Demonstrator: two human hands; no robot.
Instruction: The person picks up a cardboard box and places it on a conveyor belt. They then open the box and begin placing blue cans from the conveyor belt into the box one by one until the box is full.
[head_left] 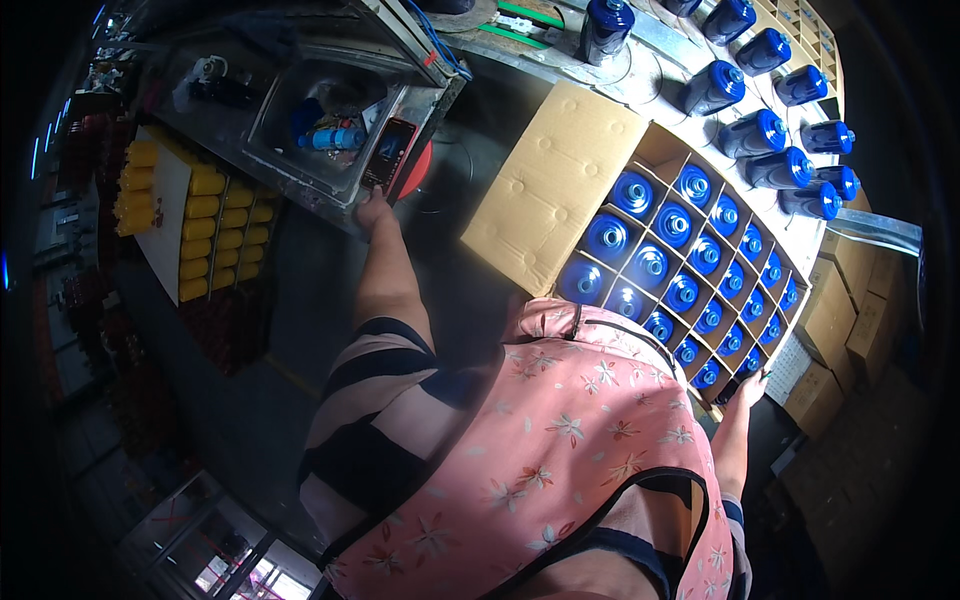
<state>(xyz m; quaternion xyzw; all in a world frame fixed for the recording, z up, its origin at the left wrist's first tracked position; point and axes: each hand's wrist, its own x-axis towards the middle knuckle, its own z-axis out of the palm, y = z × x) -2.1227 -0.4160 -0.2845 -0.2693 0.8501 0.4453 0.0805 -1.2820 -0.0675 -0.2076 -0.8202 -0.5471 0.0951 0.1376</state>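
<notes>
My left hand (372, 213) is stretched out to the left, its fingers closed on the lower end of a dark smartphone (391, 152) with a lit screen, over the rim of a metal sink (345, 192). At my right, my right hand (748, 387) grips the near right edge of an open cardboard carton (716, 412). Cardboard dividers split the carton into cells, and blue bottles (673, 224) with open necks stand upright in them. One carton flap (550, 185) is folded out to the left. The right fingers are partly hidden at the carton wall.
Several blue bottles (754, 134) stand on the pale work table (655, 95) beyond the carton. A blue bottle-like item (338, 139) lies in the sink, with a red round object (416, 172) beside it. Yellow containers (203, 212) are stacked at left; closed cartons (832, 315) at right.
</notes>
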